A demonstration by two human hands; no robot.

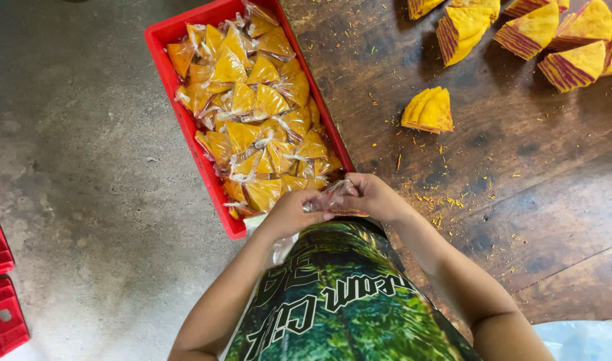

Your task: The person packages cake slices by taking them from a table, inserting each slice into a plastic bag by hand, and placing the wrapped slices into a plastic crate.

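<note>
My left hand (291, 212) and my right hand (373, 196) meet close to my body, both gripping a clear plastic bag (330, 197) with a yellow piece partly hidden inside it. They hover at the near end of a red plastic crate (160, 50) filled with several bagged yellow triangular wedges (256, 110). A small stack of unbagged yellow wedges (427, 110) lies on the dark wooden table (520, 194) just beyond my right hand.
Several stacks of yellow-and-purple striped wedges (530, 33) sit at the table's far right, with crumbs scattered about. A grey concrete floor (72, 174) lies to the left, with red crates (0, 287) at its left edge. Clear plastic (583, 339) shows at bottom right.
</note>
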